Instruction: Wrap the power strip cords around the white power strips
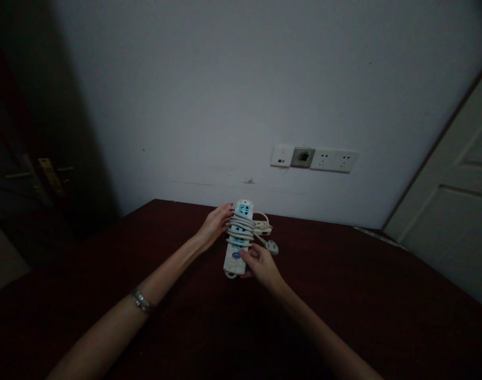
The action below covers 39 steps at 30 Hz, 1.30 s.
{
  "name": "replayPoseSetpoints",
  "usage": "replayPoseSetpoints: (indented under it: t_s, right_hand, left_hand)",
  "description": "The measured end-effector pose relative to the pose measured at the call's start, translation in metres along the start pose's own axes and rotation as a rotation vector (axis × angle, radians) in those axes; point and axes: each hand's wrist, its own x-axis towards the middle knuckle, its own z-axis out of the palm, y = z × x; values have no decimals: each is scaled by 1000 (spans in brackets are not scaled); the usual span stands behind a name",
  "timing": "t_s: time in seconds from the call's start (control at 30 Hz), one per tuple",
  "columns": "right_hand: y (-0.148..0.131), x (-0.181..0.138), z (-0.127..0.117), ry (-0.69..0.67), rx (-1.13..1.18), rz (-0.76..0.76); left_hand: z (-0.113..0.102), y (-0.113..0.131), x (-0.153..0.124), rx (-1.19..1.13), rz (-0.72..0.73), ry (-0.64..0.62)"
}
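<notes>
A white power strip (234, 264) with blue socket faces and a blue switch is tilted up over the dark red table. Its grey-white cord (241, 227) is wound around its middle in several turns. My right hand (262, 266) grips the lower right edge, thumb on the front near the switch. Along the upper left edge, my left hand (215, 227) has its fingers closed against the strip and the cord turns; some fingertips are hidden. The cord's plug (271, 246) hangs out to the right. Behind the strip, a small white block (262, 228) partly shows, its kind unclear.
The dark red tabletop (177, 316) meets a pale wall (209, 105). Wall sockets (333, 160) and a grey socket plate (302, 157) sit above the table at right. A door with a brass handle (50, 174) stands left, a white panelled door (458, 200) right.
</notes>
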Motion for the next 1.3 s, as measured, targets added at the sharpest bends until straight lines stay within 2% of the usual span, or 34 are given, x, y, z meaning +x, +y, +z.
replayPoseSetpoints:
  t_s: [0.13,0.3,0.47,0.67,0.8,0.87,0.93,1.0,1.03,1.13,1.2,1.3]
  right_hand:
    - [-3,-1,-4,4,-124,-107]
    - [-19,-12,0,-27,-252,-202]
    - [-39,-27,9,-58,-306,-261]
    - [-39,-30,17,-178,-128,-238]
    - [-64,-31,-4,-277,-237,-108]
    - [-79,-28,-25,-178,-336,-120]
    - [-88,-22,-46,13,-332,-224]
    - [-89,-16,-62,63,-284,-206]
    - [-86,-13,-66,28,-242,-148]
    - [-74,-12,-62,-203,-81,41]
    - [-67,-14,-51,-324,-32,71]
    - [-63,-17,-36,-373,-81,41]
  left_hand:
    - [7,-2,-5,32,55,-18]
    - [21,13,-17,89,119,-100]
    - [34,29,-33,187,118,4]
    - [33,34,-34,163,49,69]
    - [26,37,-31,65,-50,47]
    - [24,39,-30,-13,-152,15]
    - [23,41,-29,-107,-255,-58]
    - [23,42,-29,-190,-323,-149]
    - [23,42,-29,-220,-340,-187]
    - [23,41,-30,-249,-346,-234]
    - [23,39,-30,-229,-341,-217]
    - [20,37,-27,-168,-335,-158]
